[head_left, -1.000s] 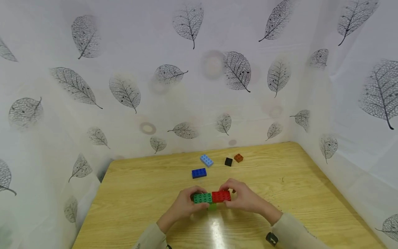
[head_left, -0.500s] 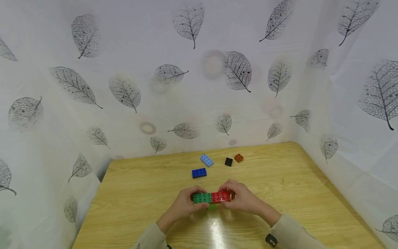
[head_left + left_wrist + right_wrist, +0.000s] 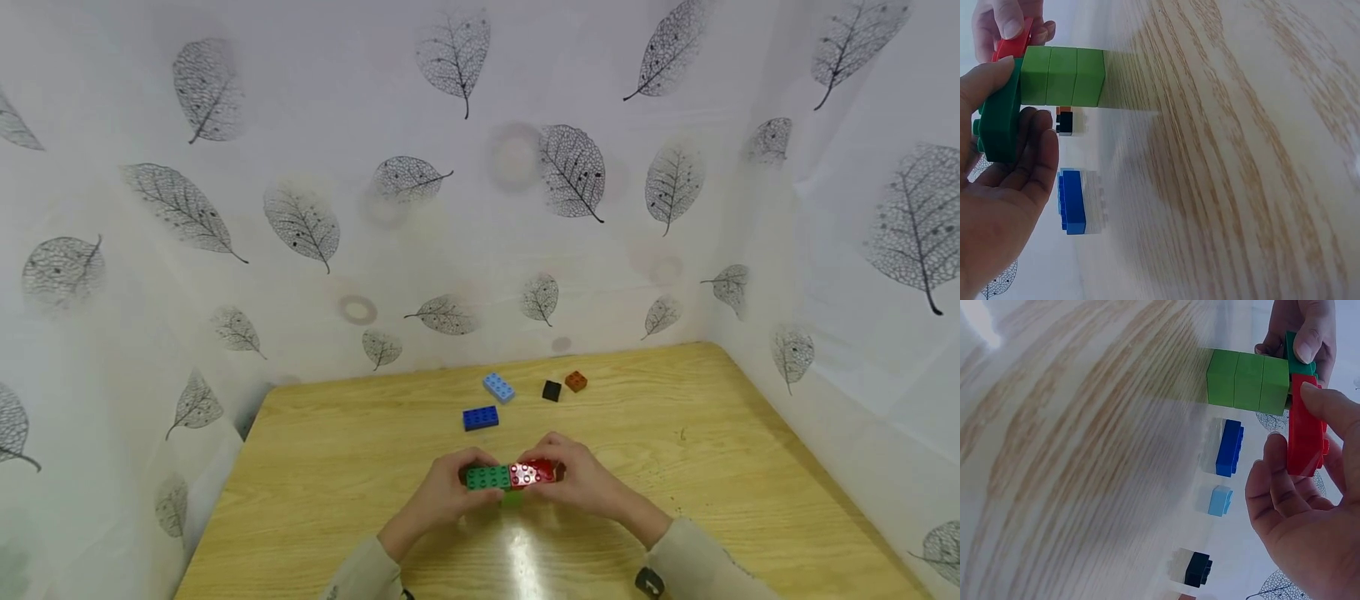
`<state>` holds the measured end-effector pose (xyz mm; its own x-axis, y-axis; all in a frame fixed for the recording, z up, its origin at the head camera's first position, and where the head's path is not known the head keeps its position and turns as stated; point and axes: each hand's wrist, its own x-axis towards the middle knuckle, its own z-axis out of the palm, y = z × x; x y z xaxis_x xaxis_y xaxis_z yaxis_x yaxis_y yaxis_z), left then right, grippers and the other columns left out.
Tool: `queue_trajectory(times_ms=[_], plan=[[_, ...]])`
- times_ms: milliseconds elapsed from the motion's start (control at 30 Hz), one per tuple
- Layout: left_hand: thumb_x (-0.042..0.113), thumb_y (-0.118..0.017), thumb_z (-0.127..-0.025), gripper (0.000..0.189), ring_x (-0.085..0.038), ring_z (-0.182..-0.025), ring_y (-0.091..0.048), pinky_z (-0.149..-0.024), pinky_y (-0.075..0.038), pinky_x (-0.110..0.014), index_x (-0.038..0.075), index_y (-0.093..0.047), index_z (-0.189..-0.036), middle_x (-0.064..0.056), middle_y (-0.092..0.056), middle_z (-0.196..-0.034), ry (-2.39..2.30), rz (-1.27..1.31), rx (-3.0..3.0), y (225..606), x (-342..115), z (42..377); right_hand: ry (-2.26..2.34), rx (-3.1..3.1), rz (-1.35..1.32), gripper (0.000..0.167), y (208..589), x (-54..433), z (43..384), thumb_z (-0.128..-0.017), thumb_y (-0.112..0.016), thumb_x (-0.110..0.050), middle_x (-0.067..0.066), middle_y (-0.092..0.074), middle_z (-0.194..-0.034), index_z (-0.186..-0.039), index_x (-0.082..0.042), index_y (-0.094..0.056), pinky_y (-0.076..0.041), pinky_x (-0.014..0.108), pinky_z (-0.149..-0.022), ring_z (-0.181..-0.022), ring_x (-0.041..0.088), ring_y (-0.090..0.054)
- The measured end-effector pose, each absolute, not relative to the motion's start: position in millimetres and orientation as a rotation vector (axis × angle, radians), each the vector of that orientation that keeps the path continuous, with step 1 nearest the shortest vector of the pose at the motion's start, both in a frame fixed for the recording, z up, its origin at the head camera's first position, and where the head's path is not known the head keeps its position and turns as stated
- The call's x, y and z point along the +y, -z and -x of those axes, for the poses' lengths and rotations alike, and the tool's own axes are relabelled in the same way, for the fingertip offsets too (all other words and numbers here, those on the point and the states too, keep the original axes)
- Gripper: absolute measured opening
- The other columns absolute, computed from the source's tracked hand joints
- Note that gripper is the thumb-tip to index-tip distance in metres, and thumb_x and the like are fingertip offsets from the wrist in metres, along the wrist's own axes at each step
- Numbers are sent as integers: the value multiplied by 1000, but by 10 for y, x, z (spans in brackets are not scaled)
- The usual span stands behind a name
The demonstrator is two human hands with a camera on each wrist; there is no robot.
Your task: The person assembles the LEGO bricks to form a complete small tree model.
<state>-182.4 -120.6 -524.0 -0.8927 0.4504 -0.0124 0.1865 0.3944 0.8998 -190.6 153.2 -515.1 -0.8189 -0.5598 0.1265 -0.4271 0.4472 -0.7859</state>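
Observation:
A column of three light green bricks (image 3: 1063,76) stands upright on the table, with a dark green brick (image 3: 488,477) and a red brick (image 3: 531,473) end to end across its top. My left hand (image 3: 446,492) grips the dark green brick, thumb on its near side and fingers behind. The red brick is pinched by my right hand (image 3: 583,477), whose thumb lies close to the seam between the two bricks in the right wrist view. Both bricks overhang the column (image 3: 1247,381) on either side.
Behind the hands lie a blue brick (image 3: 481,417), a light blue brick (image 3: 498,387), a small black brick (image 3: 551,390) and a small brown brick (image 3: 576,381). The wooden table (image 3: 337,433) ends at a leaf-print curtain (image 3: 480,250) at the back and sides.
My right hand has slid slightly left along the red brick, toward the dark green one. The left hand and the bricks have stayed in place.

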Motion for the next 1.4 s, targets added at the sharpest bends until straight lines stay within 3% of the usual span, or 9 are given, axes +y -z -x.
queue_trajectory(times_ms=[867,1400], plan=[[30,-86,-90,33,-11,-92,-62,-78,-51,-23,19,-74,-118,-2,-74,-117,-1532,-572,2382,5202,-1223,1836,1327,2482,853,33,5132,1538,1958,-94,-81,-32,-2,-62,-110,-126,-23,-75,-50,23,-75,-90,10,-54],[33,-85,-90,32,-10,-91,-62,-79,-52,-24,22,-72,-117,2,-73,-111,-1477,-598,2401,5254,-1223,1861,1320,2480,823,32,5176,1549,1964,-93,-81,-35,-3,-61,-108,-123,-25,-76,-48,22,-73,-87,10,-52]])
